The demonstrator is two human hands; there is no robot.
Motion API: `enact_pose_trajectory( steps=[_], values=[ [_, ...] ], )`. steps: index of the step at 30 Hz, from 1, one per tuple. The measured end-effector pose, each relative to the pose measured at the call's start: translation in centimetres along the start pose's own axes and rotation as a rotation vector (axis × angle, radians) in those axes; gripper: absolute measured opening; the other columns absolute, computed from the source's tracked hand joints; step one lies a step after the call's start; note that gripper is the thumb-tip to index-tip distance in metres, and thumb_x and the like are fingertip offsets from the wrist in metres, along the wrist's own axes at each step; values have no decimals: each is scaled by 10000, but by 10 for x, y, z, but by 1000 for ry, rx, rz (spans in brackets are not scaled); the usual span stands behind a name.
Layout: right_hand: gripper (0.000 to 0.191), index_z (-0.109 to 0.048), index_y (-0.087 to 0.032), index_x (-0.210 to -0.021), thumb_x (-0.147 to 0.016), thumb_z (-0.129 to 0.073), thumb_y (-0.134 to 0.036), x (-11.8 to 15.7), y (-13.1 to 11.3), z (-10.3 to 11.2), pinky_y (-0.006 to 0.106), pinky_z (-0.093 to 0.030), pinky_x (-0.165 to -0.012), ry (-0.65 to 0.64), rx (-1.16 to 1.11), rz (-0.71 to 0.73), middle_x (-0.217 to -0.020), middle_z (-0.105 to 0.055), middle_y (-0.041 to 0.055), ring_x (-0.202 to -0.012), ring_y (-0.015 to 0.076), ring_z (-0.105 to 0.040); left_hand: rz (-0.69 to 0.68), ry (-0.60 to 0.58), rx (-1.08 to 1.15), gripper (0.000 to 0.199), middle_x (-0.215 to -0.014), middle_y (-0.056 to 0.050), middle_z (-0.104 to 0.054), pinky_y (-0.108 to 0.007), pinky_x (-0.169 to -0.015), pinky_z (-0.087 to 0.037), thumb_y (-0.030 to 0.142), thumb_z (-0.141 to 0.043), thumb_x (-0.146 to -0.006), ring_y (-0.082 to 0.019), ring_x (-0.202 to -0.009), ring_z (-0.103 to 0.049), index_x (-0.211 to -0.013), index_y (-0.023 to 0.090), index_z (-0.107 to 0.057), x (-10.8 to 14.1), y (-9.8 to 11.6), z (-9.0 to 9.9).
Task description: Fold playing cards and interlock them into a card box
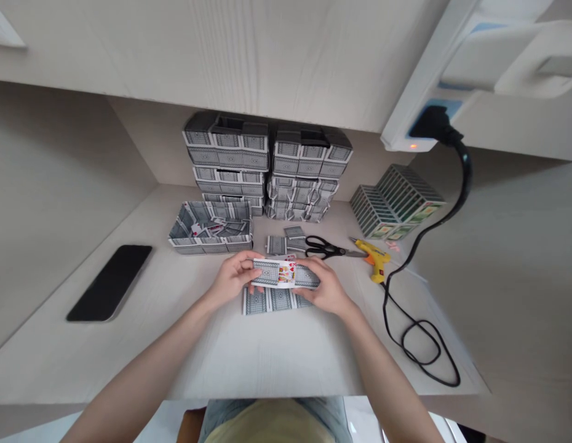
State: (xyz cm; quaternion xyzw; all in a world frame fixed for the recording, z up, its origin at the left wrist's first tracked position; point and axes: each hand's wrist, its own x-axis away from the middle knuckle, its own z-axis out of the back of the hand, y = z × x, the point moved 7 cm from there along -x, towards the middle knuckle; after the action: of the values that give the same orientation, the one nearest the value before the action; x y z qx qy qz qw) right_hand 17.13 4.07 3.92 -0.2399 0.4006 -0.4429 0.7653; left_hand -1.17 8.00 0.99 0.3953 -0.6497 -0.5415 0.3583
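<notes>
Between my two hands is a strip of playing cards (286,275), grey patterned backs at both ends and a red-suited face card showing in the middle. My left hand (240,275) pinches its left end, thumb on top. The right end is gripped by my right hand (326,286). Beneath the strip, a row of joined cards (281,300) lies face down on the desk, partly covered by my right fingers. Just beyond my hands are a few loose cards and cut pieces (277,245).
Black scissors (323,247) and a yellow glue gun (377,258) with a looping black cord lie to the right. A card-built box (210,247) holds small pieces. Stacked card boxes (230,161) and card packs (397,203) stand behind. A phone (109,283) lies left; a power strip (419,111) hangs above.
</notes>
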Motion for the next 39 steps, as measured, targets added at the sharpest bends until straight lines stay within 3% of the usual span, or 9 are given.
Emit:
enact_pose_trajectory(
  steps=[9,13,19,39],
  values=[
    [563,-493,-247,-1166,-652,-712,-315,-1,-7,-4,396,-416,-882,24,-2,11,-1099,-558,87,-1005,238,-521,58,70,-8,402,-555,66,-564,-169,-290,-358,364,-606,-728,-84,-331,-499,-1040,176,-435,4,-1,-5],
    [563,-485,-253,-1172,-658,-706,-308,0,-7,-9,392,-417,-881,8,-7,11,-1116,-549,87,-1024,240,-518,132,34,-81,312,-520,25,-595,-154,-278,-311,439,-532,-772,-74,-303,-475,-842,143,-460,5,-10,-12],
    [571,-492,-246,-1165,-644,-717,-305,1,-6,-11,389,-425,-865,-16,-37,16,-1097,-558,88,-1010,241,-528,92,12,-134,317,-486,43,-583,-148,-274,-247,449,-537,-760,-51,-264,-429,-796,152,-434,7,-5,-14],
    [587,-492,-237,-1165,-630,-725,-287,0,-12,-14,390,-422,-872,-18,-53,-9,-1098,-561,92,-1013,244,-532,80,58,-132,306,-444,63,-557,-148,-269,-255,449,-527,-766,-63,-261,-433,-796,167,-412,9,-7,-19]
  ],
)
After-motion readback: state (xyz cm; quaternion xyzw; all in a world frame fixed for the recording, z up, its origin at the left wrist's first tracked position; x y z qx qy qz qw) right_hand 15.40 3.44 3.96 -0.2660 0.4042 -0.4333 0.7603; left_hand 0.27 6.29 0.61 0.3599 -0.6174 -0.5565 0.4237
